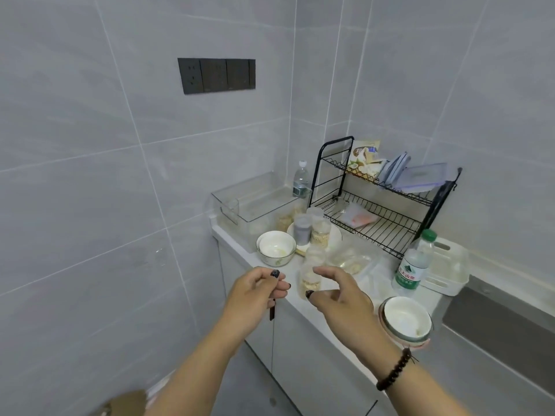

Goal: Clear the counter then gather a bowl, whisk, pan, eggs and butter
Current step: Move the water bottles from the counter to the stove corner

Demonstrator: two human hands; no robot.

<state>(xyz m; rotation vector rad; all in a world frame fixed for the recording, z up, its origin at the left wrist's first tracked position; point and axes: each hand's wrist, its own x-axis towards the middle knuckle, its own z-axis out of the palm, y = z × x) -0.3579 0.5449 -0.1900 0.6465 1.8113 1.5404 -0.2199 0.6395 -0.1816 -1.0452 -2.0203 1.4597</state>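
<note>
Hands, left (258, 291) and right (339, 298), hover with loose, empty grip before two bowls (275, 247), two water bottles (410, 270).

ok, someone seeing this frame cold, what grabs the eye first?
Two bare hands, left hand and right hand, reach with loosely curled fingers toward a clear jar at the near edge of the cluttered white counter. Behind stand two white bowls and a black two-tier rack in the corner. A dark socket panel stands out on the pale tiled wall.
</note>
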